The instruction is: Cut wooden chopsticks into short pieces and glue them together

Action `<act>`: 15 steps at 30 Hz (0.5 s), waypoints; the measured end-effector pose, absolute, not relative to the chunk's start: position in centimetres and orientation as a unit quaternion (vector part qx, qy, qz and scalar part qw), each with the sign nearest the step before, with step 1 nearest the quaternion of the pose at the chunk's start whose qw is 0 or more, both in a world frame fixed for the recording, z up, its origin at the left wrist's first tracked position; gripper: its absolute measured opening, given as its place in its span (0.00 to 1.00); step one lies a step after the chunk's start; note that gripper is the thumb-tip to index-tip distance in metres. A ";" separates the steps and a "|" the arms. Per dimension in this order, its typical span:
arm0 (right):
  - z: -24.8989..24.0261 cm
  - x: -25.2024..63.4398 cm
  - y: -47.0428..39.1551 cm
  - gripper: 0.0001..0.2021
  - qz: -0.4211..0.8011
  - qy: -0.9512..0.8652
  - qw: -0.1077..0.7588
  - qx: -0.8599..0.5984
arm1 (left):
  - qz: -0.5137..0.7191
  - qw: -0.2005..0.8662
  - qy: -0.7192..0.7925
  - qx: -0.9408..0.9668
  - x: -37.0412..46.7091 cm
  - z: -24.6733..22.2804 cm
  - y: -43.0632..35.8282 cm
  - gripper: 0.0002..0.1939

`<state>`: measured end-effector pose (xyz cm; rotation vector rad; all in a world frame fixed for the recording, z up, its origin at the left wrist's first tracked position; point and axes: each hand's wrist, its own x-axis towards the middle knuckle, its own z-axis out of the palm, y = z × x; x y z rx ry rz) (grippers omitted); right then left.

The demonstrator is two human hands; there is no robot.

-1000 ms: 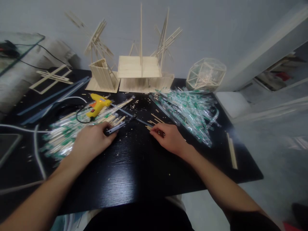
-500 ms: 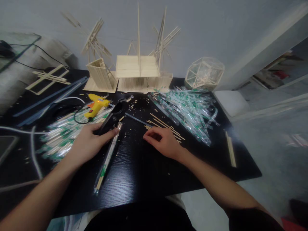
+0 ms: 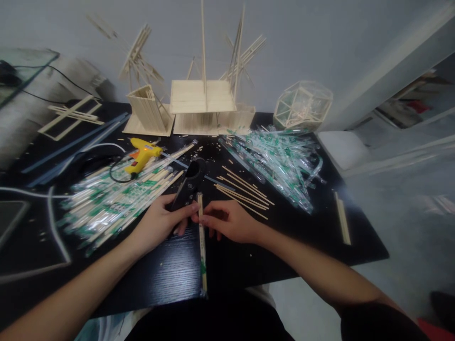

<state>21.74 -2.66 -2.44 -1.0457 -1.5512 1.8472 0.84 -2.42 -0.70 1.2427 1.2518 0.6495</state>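
Near the table's middle, a pair of disposable chopsticks (image 3: 202, 255) in a clear wrapper with green print stands lengthwise between my hands. My left hand (image 3: 159, 218) pinches its upper part between thumb and finger. The same hand also keeps hold of a black hand tool (image 3: 186, 184), perhaps a cutter, whose head points away from me. My right hand (image 3: 231, 220) is closed on the wrapped chopsticks from the right, just below the left fingertips. Beyond my right hand lie several bare sticks (image 3: 245, 187).
Wrapped chopsticks (image 3: 121, 203) are heaped at left, beside a yellow glue gun (image 3: 144, 154). Empty-looking wrappers (image 3: 280, 161) pile up at right. Wooden stick models (image 3: 202, 97) stand along the back, with a faceted frame (image 3: 302, 106). Loose sticks (image 3: 342, 218) lie near the right edge.
My left hand has moved right with the wrapped chopsticks and black tool, and the chopsticks have turned more upright. My right hand has moved slightly left and down and taken hold of them.
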 end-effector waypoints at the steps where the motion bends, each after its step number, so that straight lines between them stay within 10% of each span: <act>1: -2.5 21.7 -2.8 0.17 0.665 -0.586 0.251 -0.388 | 0.277 0.592 0.537 0.534 0.9 -0.8 -2.5 0.17; 15: -1.8 22.4 -2.5 0.22 0.608 -0.661 0.221 -0.379 | 0.270 0.605 0.530 0.529 0.7 -1.4 -2.1 0.20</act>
